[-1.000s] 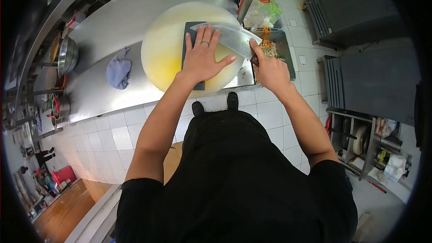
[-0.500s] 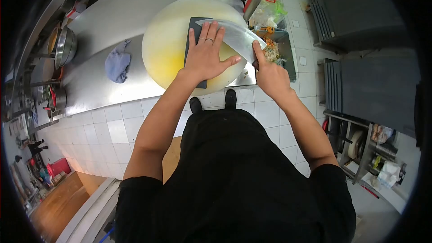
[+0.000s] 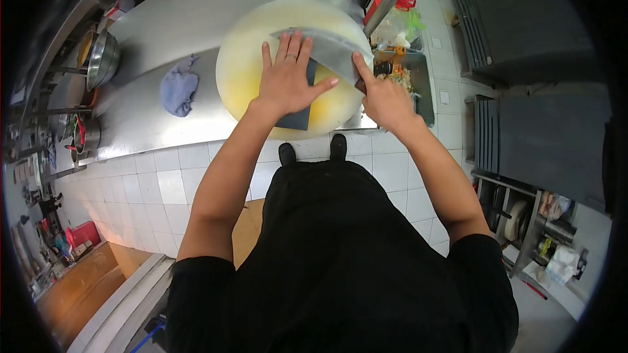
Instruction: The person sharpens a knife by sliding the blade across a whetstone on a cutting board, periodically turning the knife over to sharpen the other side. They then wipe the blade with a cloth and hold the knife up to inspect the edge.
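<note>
A broad-bladed kitchen knife (image 3: 335,57) lies across a dark grey whetstone (image 3: 298,119) on a round, yellowish chopping board (image 3: 237,46). My left hand (image 3: 286,84) is flat with spread fingers, its fingertips resting on the blade near the far left end; a ring is on one finger. At the right, my right hand (image 3: 389,102) grips the knife's handle, with the index finger stretched along the blade's heel. Most of the handle is hidden in that hand. My left palm covers part of the stone.
The board sits on a steel counter (image 3: 140,117). A blue-grey cloth (image 3: 178,89) lies left of it, and metal bowls (image 3: 103,60) stand further left. A grey bin (image 3: 426,95) with food scraps and a plastic bag (image 3: 396,25) are at the right.
The knife and both hands have shifted left over the whetstone. More of the stone's right side now shows beside my left thumb. The camera view has moved slightly.
</note>
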Demonstrator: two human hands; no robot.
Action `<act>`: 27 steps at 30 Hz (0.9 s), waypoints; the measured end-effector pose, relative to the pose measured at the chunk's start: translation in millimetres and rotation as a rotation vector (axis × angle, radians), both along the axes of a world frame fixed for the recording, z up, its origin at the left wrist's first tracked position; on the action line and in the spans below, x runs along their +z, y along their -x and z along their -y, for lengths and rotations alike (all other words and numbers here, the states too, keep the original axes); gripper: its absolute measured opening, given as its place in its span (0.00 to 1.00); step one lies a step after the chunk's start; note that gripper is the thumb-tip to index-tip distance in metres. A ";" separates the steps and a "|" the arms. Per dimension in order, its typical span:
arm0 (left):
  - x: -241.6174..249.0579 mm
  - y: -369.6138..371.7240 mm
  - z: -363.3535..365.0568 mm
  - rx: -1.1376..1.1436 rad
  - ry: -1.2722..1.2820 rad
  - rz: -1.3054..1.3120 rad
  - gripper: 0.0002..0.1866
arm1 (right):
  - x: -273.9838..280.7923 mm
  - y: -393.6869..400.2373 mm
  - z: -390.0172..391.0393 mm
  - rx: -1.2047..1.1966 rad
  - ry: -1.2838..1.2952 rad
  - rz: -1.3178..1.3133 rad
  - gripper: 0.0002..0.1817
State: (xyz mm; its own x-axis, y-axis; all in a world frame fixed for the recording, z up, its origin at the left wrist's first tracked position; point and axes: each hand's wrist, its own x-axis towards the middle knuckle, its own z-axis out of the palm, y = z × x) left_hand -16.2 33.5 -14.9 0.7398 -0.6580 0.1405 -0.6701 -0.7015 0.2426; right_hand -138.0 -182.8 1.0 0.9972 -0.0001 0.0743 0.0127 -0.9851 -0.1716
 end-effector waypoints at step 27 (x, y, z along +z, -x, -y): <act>4.9 24.0 -66.5 0.165 -0.052 0.013 0.61 | 0.9 -50.3 -35.9 0.173 -0.177 -0.298 0.48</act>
State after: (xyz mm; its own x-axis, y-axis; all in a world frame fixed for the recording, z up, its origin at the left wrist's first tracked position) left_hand -40.2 100.0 -10.0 0.8366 -0.5345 0.1201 -0.5477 -0.8135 0.1953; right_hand -87.7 -147.0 1.9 0.9614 0.1835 -0.2050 0.1003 -0.9276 -0.3599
